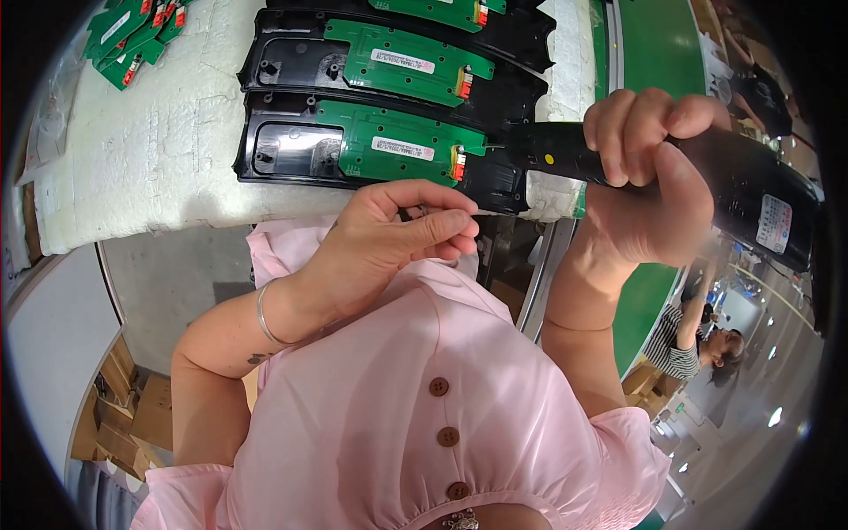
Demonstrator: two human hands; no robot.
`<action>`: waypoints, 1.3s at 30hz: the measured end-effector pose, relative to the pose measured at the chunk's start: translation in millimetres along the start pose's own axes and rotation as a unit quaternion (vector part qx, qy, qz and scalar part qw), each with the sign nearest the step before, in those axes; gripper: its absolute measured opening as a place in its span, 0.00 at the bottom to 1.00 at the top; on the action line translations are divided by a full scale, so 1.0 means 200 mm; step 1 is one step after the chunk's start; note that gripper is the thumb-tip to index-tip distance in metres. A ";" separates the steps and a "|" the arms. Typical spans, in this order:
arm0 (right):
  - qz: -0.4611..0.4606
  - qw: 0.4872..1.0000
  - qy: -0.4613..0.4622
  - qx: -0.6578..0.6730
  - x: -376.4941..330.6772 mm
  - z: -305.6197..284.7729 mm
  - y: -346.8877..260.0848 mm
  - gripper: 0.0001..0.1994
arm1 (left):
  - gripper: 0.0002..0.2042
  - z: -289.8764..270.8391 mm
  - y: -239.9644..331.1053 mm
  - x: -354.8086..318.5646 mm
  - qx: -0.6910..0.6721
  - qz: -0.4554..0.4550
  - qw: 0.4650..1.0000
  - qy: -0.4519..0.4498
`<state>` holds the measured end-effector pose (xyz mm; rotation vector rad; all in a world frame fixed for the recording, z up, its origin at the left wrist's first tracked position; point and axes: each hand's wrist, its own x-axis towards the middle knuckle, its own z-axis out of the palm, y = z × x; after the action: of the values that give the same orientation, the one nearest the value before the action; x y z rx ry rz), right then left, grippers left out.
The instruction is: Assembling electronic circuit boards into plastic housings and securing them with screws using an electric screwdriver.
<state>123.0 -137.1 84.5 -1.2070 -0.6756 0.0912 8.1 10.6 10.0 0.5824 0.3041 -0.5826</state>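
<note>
Nearest, the left hand (402,234) hangs just over the front edge of the bench (150,150), thumb and fingertips pressed together on something very small; it looks like a screw, though it is too tiny to tell for sure. A piece that small would be light and hard, easy to drop, and best kept in a fingertip pinch like this one.

Beside it, the right hand (649,172) is wrapped in a full fist around a black electric screwdriver (707,177), whose tip points left toward the nearest housing. The tool looks rigid and fairly heavy toward its fat rear end, so a whole-hand grip near the middle of the barrel, as here, seems the steady place to hold it.

Just beyond the hands lies a black plastic housing (287,150) with a green circuit board (397,146) seated in it, resting on white foam padding. The housing is probably stiff and light; the board is fragile and better handled by its edges.

Farther back lie more housings of the same kind (291,57), and loose green boards (132,35) sit at the far left.
</note>
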 end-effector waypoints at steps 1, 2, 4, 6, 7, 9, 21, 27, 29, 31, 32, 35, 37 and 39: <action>-0.001 1.000 -0.006 -0.003 0.00 0.00 0.00 0.12 | 0.08 0.01 0.00 0.00 -0.002 0.002 1.000 0.000; 0.000 1.000 -0.008 -0.004 0.00 0.00 0.00 0.12 | 0.08 0.01 0.00 0.00 -0.019 0.003 1.000 0.009; 0.032 0.999 -0.002 -0.039 0.00 0.01 -0.03 0.15 | 0.08 0.02 0.00 0.00 -0.035 0.005 0.999 0.017; 0.014 0.999 -0.047 -0.004 -0.01 -0.01 -0.07 0.17 | 0.08 0.03 -0.01 0.01 -0.066 0.014 0.997 0.025; -0.005 0.995 -0.091 0.030 -0.01 -0.03 -0.09 0.19 | 0.08 0.04 0.00 0.02 -0.063 0.013 0.998 0.023; 0.027 0.990 -0.137 -0.003 -0.01 0.01 -0.23 0.23 | 0.08 0.04 0.01 0.01 -0.105 -0.003 0.994 0.033; -0.059 0.971 -0.206 0.106 -0.03 0.06 -0.26 0.18 | 0.08 0.00 -0.01 0.01 -0.187 -0.016 0.980 -0.067; -0.016 0.985 -0.142 0.101 0.00 0.18 -0.17 0.16 | 0.18 0.04 0.02 -0.02 -0.208 -0.007 0.977 -0.039; -0.019 0.992 -0.098 0.076 0.03 0.21 -0.06 0.17 | 0.20 0.03 0.01 -0.05 -0.195 -0.004 0.980 -0.042; -0.016 0.994 -0.083 0.073 0.07 0.23 0.02 0.20 | 0.20 0.00 -0.01 -0.05 -0.181 -0.001 0.982 -0.047; 0.000 0.995 -0.101 0.018 0.10 0.22 0.03 0.21 | 0.20 -0.01 0.00 -0.06 -0.183 0.003 0.982 -0.046; 0.013 0.999 -0.044 0.013 0.11 0.27 0.06 0.19 | 0.18 -0.02 0.01 -0.08 -0.121 -0.018 0.990 -0.069; 0.015 0.998 -0.065 0.015 0.13 0.26 0.07 0.18 | 0.15 -0.01 0.00 -0.08 -0.113 -0.014 0.992 -0.063; 0.015 0.997 -0.072 0.017 0.14 0.26 0.08 0.18 | 0.13 -0.02 0.01 -0.08 -0.091 -0.015 0.995 -0.047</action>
<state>121.6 -75.8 91.5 -1.1851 -0.7783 0.2169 -4.2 21.2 15.6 0.3742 0.2746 -0.6012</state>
